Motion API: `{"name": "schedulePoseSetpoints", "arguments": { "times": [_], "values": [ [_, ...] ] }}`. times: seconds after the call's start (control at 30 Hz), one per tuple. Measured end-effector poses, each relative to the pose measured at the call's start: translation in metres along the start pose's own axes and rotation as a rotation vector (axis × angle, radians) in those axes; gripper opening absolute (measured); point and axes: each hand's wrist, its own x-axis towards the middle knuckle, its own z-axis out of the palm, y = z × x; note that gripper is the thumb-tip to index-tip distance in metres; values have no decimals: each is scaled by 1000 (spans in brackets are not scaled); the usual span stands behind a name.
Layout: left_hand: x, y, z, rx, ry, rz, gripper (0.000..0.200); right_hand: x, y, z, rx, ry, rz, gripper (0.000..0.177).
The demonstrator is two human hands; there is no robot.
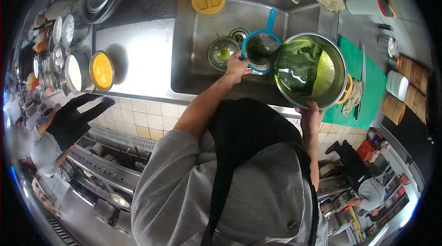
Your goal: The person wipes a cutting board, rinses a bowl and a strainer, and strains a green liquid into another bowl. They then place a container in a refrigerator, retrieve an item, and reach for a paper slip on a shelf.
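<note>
Apron (244, 131): black, over your grey top, nearest the lens.
Left hand (237, 67): closed on the rim of the blue strainer (260, 50), holding it over the sink (198, 43), probably so the runoff drains there.
Right hand (309, 110): gripping the near rim of the pot (311, 68), which tilts left so its green liquid meets the strainer.
Desk (138, 57): steel, left of the sink, carrying a yellow-filled bowl (102, 70).
Writing: none legible.

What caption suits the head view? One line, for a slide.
Over a sink, the left hand holds a blue strainer while the right hand tips a pot of green liquid into it.
</note>
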Motion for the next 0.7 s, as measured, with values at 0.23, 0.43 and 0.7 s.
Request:
{"name": "schedulePoseSetpoints", "arguments": {
  "times": [0.23, 0.43, 0.7],
  "values": [
    [-1, -3, -1, -5, -22, -5, 49, 3, 5, -1, 16, 11, -20, 43],
    [5, -7, -5, 43, -12, -16, 53, 7, 9, -8, 7, -58, -35, 43],
    [-3, -2, -8, 79, -48, -8, 54, 8, 7, -2, -34, -28, -59, 40]
  ]
}}
